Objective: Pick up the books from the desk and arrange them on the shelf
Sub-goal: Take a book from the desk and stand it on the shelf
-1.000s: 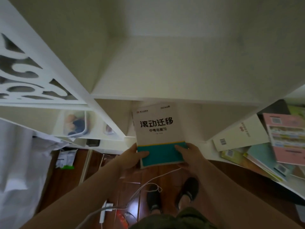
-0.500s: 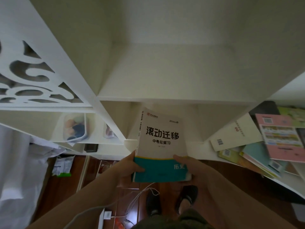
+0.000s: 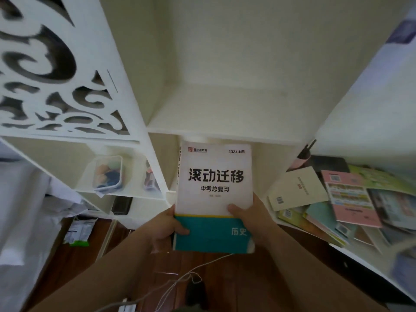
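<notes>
Head view
Book: a white-and-teal book [image 3: 213,194] sits at centre frame, cover facing the camera, its top edge just below the front lip of the white shelf [image 3: 225,113].
Left hand: the left hand [image 3: 165,228] grips the book's lower left edge, thumb pressed on the teal band, other fingers hidden behind.
Right hand: the right hand [image 3: 252,219] clamps the lower right edge, thumb flat on the cover.
Desk: at right of frame, a loose pile of books [image 3: 333,199] lies overlapping on the white desk [image 3: 369,264]; titles too blurred to read, probably workbooks.
Left compartment: clear container [image 3: 108,173].
</notes>
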The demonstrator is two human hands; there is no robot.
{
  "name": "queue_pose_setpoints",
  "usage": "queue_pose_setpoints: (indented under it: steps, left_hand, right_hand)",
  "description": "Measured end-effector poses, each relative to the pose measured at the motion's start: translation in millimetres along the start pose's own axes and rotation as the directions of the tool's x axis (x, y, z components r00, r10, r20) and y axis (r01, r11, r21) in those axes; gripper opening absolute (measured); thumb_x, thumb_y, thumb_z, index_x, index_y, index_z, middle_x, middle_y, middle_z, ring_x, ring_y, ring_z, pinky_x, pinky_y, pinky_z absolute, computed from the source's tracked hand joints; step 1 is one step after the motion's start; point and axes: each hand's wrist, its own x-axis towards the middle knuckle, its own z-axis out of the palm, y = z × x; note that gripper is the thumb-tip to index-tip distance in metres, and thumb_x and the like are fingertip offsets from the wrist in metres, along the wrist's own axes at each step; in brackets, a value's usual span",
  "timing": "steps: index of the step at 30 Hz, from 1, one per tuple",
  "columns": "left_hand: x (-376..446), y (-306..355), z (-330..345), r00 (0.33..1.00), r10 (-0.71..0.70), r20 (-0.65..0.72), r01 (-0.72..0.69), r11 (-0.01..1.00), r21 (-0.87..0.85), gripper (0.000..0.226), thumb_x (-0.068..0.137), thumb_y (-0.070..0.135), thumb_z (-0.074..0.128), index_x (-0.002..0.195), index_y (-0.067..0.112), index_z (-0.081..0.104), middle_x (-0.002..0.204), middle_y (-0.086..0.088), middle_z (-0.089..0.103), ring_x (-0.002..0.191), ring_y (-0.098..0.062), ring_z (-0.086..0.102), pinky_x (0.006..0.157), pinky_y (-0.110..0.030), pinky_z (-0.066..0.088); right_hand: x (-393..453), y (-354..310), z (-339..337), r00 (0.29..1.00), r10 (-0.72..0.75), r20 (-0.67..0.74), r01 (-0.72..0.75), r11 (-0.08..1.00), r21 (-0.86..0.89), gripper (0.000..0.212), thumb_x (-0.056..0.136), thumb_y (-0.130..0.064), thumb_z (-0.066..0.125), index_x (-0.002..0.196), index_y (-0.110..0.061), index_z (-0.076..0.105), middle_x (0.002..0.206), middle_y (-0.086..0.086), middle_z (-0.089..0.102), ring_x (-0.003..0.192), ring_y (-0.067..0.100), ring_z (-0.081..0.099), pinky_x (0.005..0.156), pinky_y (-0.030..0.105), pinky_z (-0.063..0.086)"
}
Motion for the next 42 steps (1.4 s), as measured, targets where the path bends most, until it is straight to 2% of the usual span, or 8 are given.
queue_pose_setpoints:
  steps: [7, 11, 19, 25, 29, 35, 40, 42]
  left_hand:
    - [-71.2, 4.8, 119.8, 0.937, 0.234, -0.259, -0.254, 0.966, -0.049, 0.055, 0.088, 0.041, 0.078, 0.137, 0.024, 0.059, 0.123, -0.012, 0.076, 0.111, -0.037, 0.073, 0.099, -0.060, 0.056]
    - [-118.5, 14.5, 170.9, 0.900, 0.367, -0.237, -0.364, 0.929, 0.057, 0.053, 0.089, 0.032, 0.078, 0.137, 0.023, 0.058, 0.120, -0.007, 0.077, 0.112, -0.033, 0.073, 0.101, -0.056, 0.056]
    - [-228.3, 81.2, 217.2, 0.746, 0.634, -0.206, -0.612, 0.774, 0.164, 0.050, 0.093, 0.011, 0.076, 0.139, 0.017, 0.059, 0.127, -0.012, 0.074, 0.116, -0.036, 0.071, 0.107, -0.057, 0.052]
    - [-328.8, 165.7, 224.3, 0.524, 0.832, -0.182, -0.721, 0.547, 0.426, 0.059, 0.081, 0.013, 0.090, 0.132, 0.022, 0.062, 0.122, 0.000, 0.077, 0.113, -0.021, 0.074, 0.101, -0.042, 0.057]
    - [-359.6, 200.5, 217.7, 0.360, 0.888, -0.286, -0.719, 0.459, 0.522, 0.047, 0.079, 0.010, 0.089, 0.118, 0.026, 0.068, 0.103, 0.012, 0.080, 0.093, -0.005, 0.076, 0.080, -0.024, 0.059]
    - [-386.3, 241.4, 172.5, 0.136, 0.885, -0.446, -0.738, 0.391, 0.550, 0.043, 0.075, 0.013, 0.093, 0.109, 0.025, 0.070, 0.091, 0.005, 0.081, 0.080, -0.014, 0.078, 0.069, -0.027, 0.056]
    - [-419.3, 283.2, 118.1, -0.089, 0.823, -0.562, -0.734, 0.327, 0.595, 0.058, 0.064, 0.036, 0.099, 0.110, 0.028, 0.066, 0.099, 0.001, 0.076, 0.093, -0.025, 0.072, 0.079, -0.042, 0.058]
    - [-429.4, 297.3, 103.7, -0.185, 0.805, -0.563, -0.722, 0.278, 0.634, 0.056, 0.068, 0.027, 0.096, 0.114, 0.022, 0.064, 0.094, 0.003, 0.071, 0.088, -0.022, 0.068, 0.068, -0.033, 0.052]
  right_hand:
    - [-88.1, -9.6, -34.4, 0.962, -0.270, -0.033, 0.260, 0.948, -0.186, 0.049, 0.087, -0.018, 0.083, 0.130, -0.031, 0.062, 0.119, -0.007, 0.075, 0.102, 0.010, 0.075, 0.085, 0.039, 0.063]
    - [-144.5, -33.2, -54.4, 0.926, -0.376, -0.025, 0.367, 0.917, -0.159, 0.038, 0.092, -0.012, 0.078, 0.120, -0.032, 0.062, 0.112, -0.011, 0.076, 0.089, 0.000, 0.074, 0.065, 0.019, 0.059]
    - [-215.5, -144.1, -45.5, 0.830, -0.558, 0.006, 0.557, 0.827, -0.081, 0.040, 0.087, -0.003, 0.082, 0.112, -0.029, 0.065, 0.105, -0.009, 0.078, 0.083, 0.003, 0.074, 0.068, 0.015, 0.056]
    - [-261.9, -252.1, 10.1, 0.643, -0.758, 0.109, 0.763, 0.647, -0.007, 0.054, 0.058, -0.011, 0.089, 0.108, -0.020, 0.071, 0.091, -0.016, 0.080, 0.077, -0.004, 0.074, 0.058, 0.008, 0.052]
    - [-264.7, -296.2, 45.7, 0.602, -0.786, 0.138, 0.793, 0.609, 0.006, 0.046, 0.078, 0.005, 0.087, 0.111, -0.023, 0.070, 0.092, -0.016, 0.080, 0.079, 0.001, 0.075, 0.070, 0.025, 0.053]
    - [-253.4, -376.1, 102.3, 0.528, -0.814, 0.243, 0.846, 0.529, -0.069, 0.045, 0.089, -0.033, 0.080, 0.127, -0.040, 0.059, 0.112, -0.019, 0.077, 0.099, 0.005, 0.074, 0.088, 0.031, 0.057]
    - [-237.0, -480.8, 145.3, 0.064, -0.996, 0.057, 0.830, 0.021, -0.557, 0.068, 0.083, -0.048, 0.081, 0.139, -0.046, 0.044, 0.143, -0.008, 0.040, 0.133, 0.023, 0.047, 0.110, 0.046, 0.047]
    - [-224.3, -516.7, 164.4, 0.092, -0.994, 0.064, 0.700, 0.019, -0.714, 0.100, 0.076, -0.066, 0.079, 0.154, -0.050, 0.019, 0.164, -0.005, 0.008, 0.147, 0.039, 0.026, 0.116, 0.055, 0.039]
